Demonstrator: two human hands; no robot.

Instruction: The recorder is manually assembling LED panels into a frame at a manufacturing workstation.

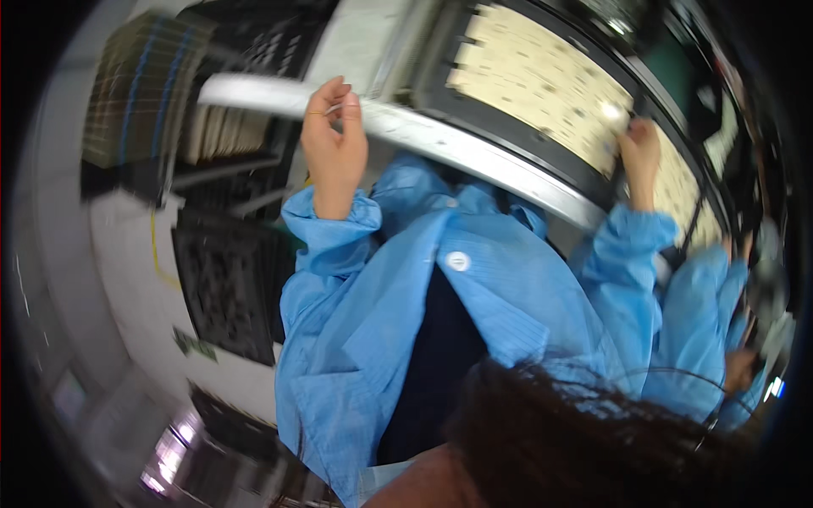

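Dark hair (593, 423) and your blue coat (406, 322) fill the near view. Your left hand (333, 144) has fingers curled over the desk's silver front edge rail (440, 144). Your right hand (639, 157) pinches the near corner of the cream perforated sheet (542, 80) in its black tray (508, 140), just behind the rail.

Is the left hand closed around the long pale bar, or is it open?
Closed. The left hand has its fingers curled over the pale bar, with the thumb beneath it. The picture is blurred, so how firm the grip is stays unclear.

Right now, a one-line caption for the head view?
Left hand rests on a metal rail; right hand touches a pale perforated panel.
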